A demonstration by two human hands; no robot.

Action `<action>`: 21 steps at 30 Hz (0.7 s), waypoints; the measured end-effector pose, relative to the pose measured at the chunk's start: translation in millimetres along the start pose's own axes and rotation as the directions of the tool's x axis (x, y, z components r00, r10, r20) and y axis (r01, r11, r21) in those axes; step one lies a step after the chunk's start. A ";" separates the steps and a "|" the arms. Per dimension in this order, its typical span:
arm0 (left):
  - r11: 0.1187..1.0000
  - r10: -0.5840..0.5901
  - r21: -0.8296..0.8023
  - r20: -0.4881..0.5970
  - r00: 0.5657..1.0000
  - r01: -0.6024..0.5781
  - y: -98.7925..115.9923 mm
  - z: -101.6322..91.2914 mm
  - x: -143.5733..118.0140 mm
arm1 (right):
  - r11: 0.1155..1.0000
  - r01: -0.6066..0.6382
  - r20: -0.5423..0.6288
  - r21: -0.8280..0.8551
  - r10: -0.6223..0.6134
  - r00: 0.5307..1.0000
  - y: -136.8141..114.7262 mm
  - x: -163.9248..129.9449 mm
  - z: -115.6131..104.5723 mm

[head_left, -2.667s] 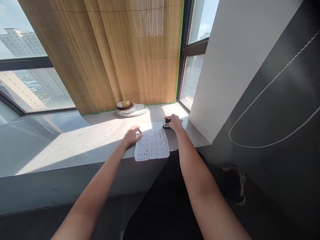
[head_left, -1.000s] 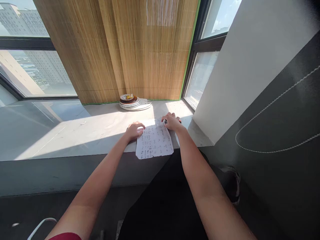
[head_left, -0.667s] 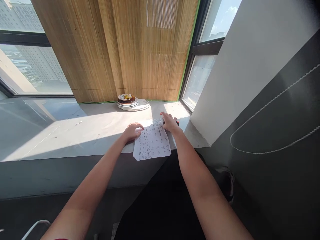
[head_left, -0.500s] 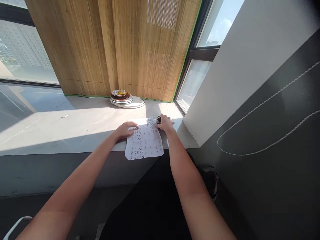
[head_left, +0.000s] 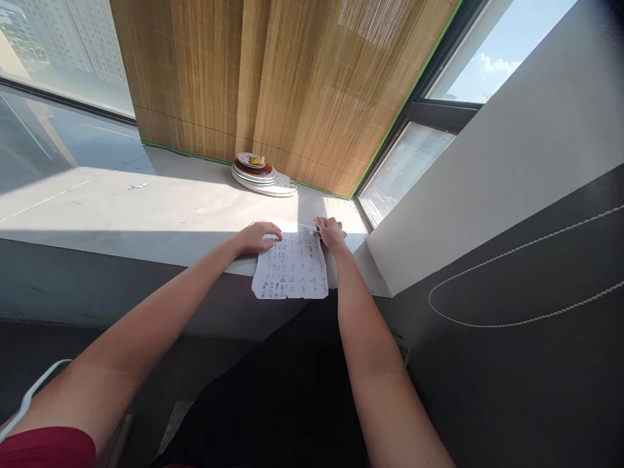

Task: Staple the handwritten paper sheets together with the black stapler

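A sheet of paper (head_left: 292,268) covered in handwriting lies on the grey window ledge (head_left: 160,208), its near end hanging over the front edge. My left hand (head_left: 257,236) rests flat on the sheet's left upper part, pressing it down. My right hand (head_left: 332,233) is at the sheet's far right corner, closed over a small black stapler (head_left: 316,231) that is mostly hidden under the fingers.
A stack of plates (head_left: 258,177) stands at the back of the ledge against a bamboo blind (head_left: 292,84). A white wall (head_left: 487,162) closes the ledge on the right. A beaded cord (head_left: 517,286) hangs on the dark wall below it.
My right hand has brought the stapler from beside the paper onto its far right corner. My left hand has stayed on the sheet. The view has tilted and shifted.
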State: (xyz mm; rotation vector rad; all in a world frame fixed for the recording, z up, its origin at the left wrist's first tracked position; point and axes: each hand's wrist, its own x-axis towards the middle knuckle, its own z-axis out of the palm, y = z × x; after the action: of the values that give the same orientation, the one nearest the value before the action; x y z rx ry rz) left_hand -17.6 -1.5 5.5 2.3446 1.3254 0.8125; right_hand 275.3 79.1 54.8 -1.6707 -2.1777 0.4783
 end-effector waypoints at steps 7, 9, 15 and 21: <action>0.999 0.038 0.014 -0.004 0.999 -0.038 3.3 1.1 -0.2 | 0.994 0.013 -0.047 -0.109 -0.018 0.999 0.4 7.5 9.4; 0.999 0.038 0.016 -0.002 0.999 -0.037 4.3 0.8 -0.2 | 0.990 0.016 -0.051 -0.142 -0.024 0.998 0.0 8.8 10.7; 0.999 0.039 0.013 -0.002 0.999 -0.039 8.4 -0.5 -0.7 | 0.985 0.034 -0.043 -0.167 -0.042 0.998 -1.6 10.1 14.6; 1.000 0.029 0.007 0.002 1.000 -0.029 10.0 -1.2 -1.2 | 0.980 0.046 -0.031 -0.196 -0.053 0.998 -2.9 11.0 16.7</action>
State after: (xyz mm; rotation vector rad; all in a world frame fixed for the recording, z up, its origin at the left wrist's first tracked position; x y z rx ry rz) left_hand -12.1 -7.7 11.3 2.3746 1.2980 0.8152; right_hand 262.3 88.2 42.2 -1.7030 -2.2975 0.2247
